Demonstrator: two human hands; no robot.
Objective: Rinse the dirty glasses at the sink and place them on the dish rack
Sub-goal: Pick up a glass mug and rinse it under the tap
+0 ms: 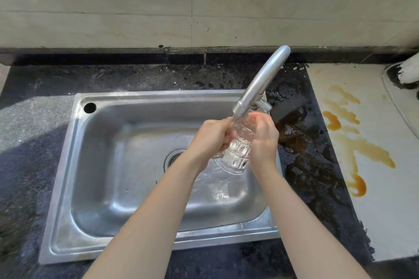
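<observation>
A clear patterned glass [240, 147] is held tilted over the steel sink [95, 188], its mouth up under the spout of the steel faucet [260, 81]. My left hand [210, 140] grips the glass from the left. My right hand [264, 138] wraps it from the right, fingers over its upper part. Water pools on the sink floor below the glass. The drain [173, 158] lies just left of my left wrist. No dish rack is in view.
Dark speckled countertop [34, 124] surrounds the sink, wet and stained to the right of the faucet. A white surface [374, 188] with orange-brown stains lies at the right. A tiled wall [136, 7] rises behind. An overflow hole [90, 107] sits at the sink's back left.
</observation>
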